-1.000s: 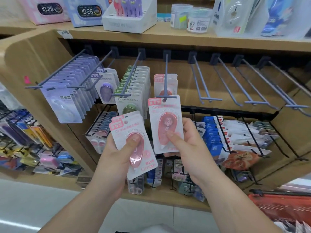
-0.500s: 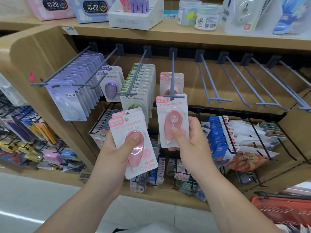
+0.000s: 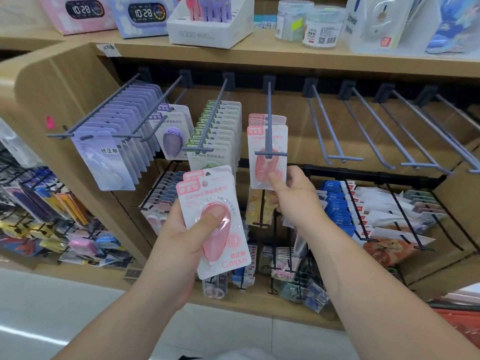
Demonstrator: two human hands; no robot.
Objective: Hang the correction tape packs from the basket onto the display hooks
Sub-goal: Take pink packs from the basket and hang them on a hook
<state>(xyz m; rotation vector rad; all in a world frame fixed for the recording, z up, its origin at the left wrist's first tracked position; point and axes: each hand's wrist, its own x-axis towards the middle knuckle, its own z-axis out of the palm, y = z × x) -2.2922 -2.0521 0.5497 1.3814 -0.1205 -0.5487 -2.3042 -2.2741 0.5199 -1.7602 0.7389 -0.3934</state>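
The top of the wooden shelf (image 3: 259, 57) bears, from its left end, two boxed clocks (image 3: 83, 11), a white display box (image 3: 207, 35) near the middle, two clear jars (image 3: 322, 27) and flat packages (image 3: 376, 24) toward the right edge. Under its front edge a row of grey hooks (image 3: 345, 159) juts out. The first hook holds lavender packs (image 3: 104, 157), the second purple packs (image 3: 172, 133), the third green packs (image 3: 226, 126), the fourth pink correction tape packs (image 3: 278, 141). A lower black rack (image 3: 363, 174) carries blue packs (image 3: 337, 203).
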